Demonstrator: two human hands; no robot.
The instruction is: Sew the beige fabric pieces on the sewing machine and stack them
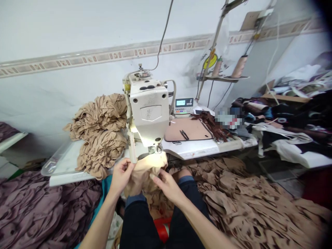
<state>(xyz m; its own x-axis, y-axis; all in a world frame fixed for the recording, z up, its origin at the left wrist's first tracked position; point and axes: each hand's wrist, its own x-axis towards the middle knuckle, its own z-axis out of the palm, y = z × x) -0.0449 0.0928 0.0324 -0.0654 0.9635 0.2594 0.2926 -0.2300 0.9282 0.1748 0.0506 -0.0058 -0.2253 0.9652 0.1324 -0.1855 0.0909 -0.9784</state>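
This is a small garment-sewing workshop. An industrial sewing machine point(149, 110) is set into a white work table point(192, 148), with cones of thread point(239, 66) on a stand behind it at the far right. Tan cloth point(249, 204) lies heaped across the floor to the near right, purple cloth point(28, 211) fills the near left, and mixed fabric scraps point(293, 121) crowd the right.
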